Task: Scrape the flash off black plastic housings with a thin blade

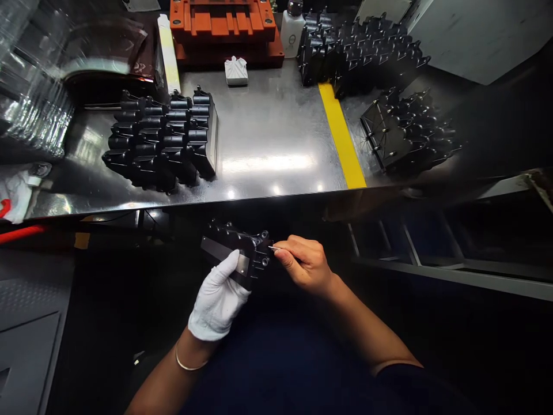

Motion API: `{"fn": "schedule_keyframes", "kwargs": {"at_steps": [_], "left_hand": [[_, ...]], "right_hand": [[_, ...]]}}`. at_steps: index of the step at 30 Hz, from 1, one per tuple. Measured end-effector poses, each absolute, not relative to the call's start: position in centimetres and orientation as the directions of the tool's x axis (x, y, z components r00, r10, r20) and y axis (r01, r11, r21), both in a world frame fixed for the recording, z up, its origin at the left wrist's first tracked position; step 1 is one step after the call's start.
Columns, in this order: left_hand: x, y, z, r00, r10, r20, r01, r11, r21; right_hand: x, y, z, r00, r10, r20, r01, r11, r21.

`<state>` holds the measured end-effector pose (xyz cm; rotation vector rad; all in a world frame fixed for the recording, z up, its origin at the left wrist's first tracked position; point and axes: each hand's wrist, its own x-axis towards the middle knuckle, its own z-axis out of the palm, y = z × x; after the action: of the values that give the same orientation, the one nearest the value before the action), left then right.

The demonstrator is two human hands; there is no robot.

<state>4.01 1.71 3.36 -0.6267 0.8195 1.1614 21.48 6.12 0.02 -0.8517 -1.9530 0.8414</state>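
Note:
My left hand (217, 300), in a white fabric glove, is shut around a black moulded plastic part (242, 245) and holds it above my lap, below the table edge. My bare right hand (306, 265) pinches a small pointed metal blade (273, 248), probably a trimming knife. Its tip touches the right end of the part. The fingers hide the blade's handle. A flat grey face shows on the part's left side, and my gloved thumb lies across it.
A steel table (268, 132) with a yellow stripe (341, 138) lies ahead. It holds stacked black parts (159, 138) at left, more (406, 129) at right, an orange fixture (222, 26), a white bottle (291, 34) and a small white cloth (236, 72). Clear plastic bags (30, 80) lie far left.

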Motion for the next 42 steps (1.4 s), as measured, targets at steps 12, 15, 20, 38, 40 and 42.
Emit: {"fn": "schedule_keyframes", "kwargs": {"at_steps": [12, 15, 20, 38, 40, 42], "left_hand": [[4.4, 1.0, 3.4, -0.006, 0.597, -0.802, -0.858, 0.409, 0.311], [4.5, 1.3, 3.5, -0.028, 0.571, -0.821, -0.858, 0.407, 0.313], [4.3, 1.7, 3.0, -0.052, 0.538, -0.841, -0.853, 0.414, 0.317], [3.2, 0.2, 2.2, -0.285, 0.824, -0.49, -0.456, 0.333, 0.825], [3.3, 0.1, 2.3, -0.321, 0.838, -0.441, -0.397, 0.304, 0.866], [3.3, 0.0, 2.5, -0.35, 0.832, -0.43, -0.361, 0.304, 0.882]], "right_hand": [[21.5, 6.5, -1.2, -0.4, 0.79, 0.464, 0.231, 0.577, -0.783], [21.2, 6.4, -1.9, -0.34, 0.804, 0.488, 0.244, 0.577, -0.78], [20.3, 6.0, -2.4, -0.282, 0.843, 0.459, 0.264, 0.528, -0.807], [21.2, 4.8, 0.4, -0.466, 0.856, 0.225, 0.151, 0.327, -0.933], [21.2, 4.8, 0.5, -0.469, 0.856, 0.217, 0.151, 0.32, -0.935], [21.2, 4.8, 0.4, -0.466, 0.86, 0.208, 0.156, 0.312, -0.937]]}}
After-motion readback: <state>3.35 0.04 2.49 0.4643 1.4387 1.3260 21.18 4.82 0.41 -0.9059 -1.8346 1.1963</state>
